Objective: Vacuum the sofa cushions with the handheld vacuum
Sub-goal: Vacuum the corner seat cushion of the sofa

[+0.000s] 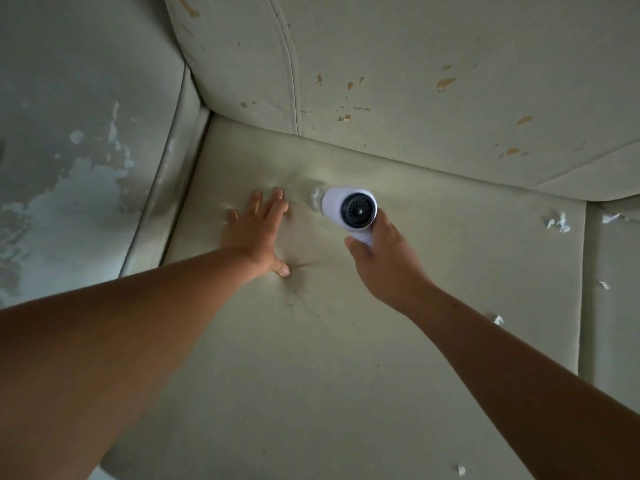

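A pale cream seat cushion point(346, 341) fills the middle of the view. My right hand point(384, 261) grips the handle of a white handheld vacuum point(337, 202), whose dark round rear vent faces the camera. The nozzle end points down onto the cushion near the back crease and is hidden behind the body. My left hand point(258, 233) lies flat with fingers spread, pressing the cushion just left of the vacuum and denting it.
The worn back cushion point(415, 81) rises behind, with orange-brown peeled spots. A padded armrest point(79, 150) with flaking surface stands at the left. White scraps point(557, 223) lie on the seat at the right, near the seam to the neighbouring cushion point(613, 306).
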